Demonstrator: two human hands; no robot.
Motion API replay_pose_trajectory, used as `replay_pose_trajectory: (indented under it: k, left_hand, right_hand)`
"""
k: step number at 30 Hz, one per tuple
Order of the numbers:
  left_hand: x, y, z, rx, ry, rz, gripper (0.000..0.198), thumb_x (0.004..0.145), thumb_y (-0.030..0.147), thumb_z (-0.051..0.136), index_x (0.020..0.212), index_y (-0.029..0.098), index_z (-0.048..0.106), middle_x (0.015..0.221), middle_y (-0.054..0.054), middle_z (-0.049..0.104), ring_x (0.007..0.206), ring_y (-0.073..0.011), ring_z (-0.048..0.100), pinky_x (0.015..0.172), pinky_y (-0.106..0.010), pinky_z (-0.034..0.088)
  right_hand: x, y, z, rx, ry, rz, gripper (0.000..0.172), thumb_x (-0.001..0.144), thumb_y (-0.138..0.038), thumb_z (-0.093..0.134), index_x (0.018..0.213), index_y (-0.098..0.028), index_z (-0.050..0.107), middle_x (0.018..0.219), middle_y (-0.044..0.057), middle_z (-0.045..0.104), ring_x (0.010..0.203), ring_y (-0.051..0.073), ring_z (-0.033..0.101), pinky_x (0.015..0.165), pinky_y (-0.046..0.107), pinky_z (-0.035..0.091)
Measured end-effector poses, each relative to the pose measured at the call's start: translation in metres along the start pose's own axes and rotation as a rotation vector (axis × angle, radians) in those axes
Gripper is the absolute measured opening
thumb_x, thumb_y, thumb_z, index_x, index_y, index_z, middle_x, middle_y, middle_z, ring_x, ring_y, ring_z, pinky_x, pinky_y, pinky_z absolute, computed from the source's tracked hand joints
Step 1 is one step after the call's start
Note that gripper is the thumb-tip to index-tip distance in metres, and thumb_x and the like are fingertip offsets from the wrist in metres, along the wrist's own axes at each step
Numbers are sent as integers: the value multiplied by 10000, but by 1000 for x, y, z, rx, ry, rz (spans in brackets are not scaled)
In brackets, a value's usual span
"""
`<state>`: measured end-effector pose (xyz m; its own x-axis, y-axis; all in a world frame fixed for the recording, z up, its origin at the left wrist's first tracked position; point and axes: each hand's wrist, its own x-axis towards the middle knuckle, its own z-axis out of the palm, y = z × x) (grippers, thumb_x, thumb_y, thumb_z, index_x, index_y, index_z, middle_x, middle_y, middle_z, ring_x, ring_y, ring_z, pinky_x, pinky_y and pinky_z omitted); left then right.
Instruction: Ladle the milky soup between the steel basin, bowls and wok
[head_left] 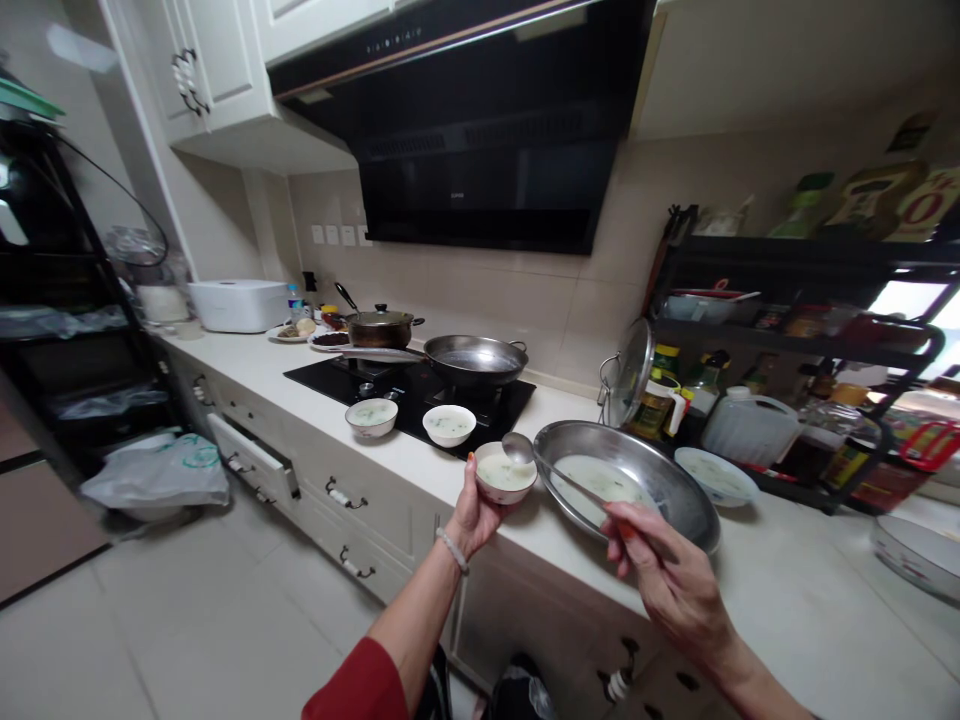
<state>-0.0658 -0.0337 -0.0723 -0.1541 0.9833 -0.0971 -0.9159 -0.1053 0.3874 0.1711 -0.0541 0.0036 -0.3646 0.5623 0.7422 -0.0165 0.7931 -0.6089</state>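
Observation:
My left hand [478,517] grips a small bowl [506,490] of pale soup from below and the side, at the counter's front edge. In my right hand [664,575] is the handle of a long metal ladle [519,448], whose head hangs over that bowl. Below the ladle's handle stands a wide steel basin [686,500] with more of the pale soup, flecked with green. Two more filled bowls sit to the left: a patterned bowl [372,430] and a white bowl [448,440] by the stove's front edge.
On the black stove [322,375] rest a wok [476,375] and a lidded pot [379,328]. Behind the basin are a filled dish [718,490], a leaning glass lid [634,375] and a black rack [817,345] of bottles. A drawer [251,455] stands pulled out at left.

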Motion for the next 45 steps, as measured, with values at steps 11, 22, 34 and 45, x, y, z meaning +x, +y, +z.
replay_pose_trajectory:
  k: [11,22,34,45]
  left_hand:
    - [-1,0,-1,18,14,18,630,934,596,413,1422,199,458,1301,-155,635,1207,-319,586,976,-501,497]
    - [-4,1,5,31,26,15,617,949,588,379,1418,193,453,1303,-154,631,1199,-315,590,961,-480,506]
    - [-1,0,0,25,13,15,634,934,602,407,1428,207,450,1322,-157,619,1197,-317,590,957,-477,503]
    - [-1,0,1,24,-5,17,640,933,600,413,1435,205,440,1299,-159,634,1166,-317,610,936,-476,518]
  right_hand:
    - [12,50,-49,-130,469,496,511,748,-648,644,948,-181,587,607,49,649,445,171,576,353,271,483]
    - [14,60,-41,-57,445,599,517,675,-629,668,909,-177,574,575,29,647,414,168,565,353,281,476]
    - [17,52,-55,79,639,653,476,595,-512,782,860,-168,587,550,24,641,432,162,576,328,235,447]
    - [16,51,-59,118,654,653,450,599,-469,777,862,-154,593,557,20,639,429,139,566,331,208,429]
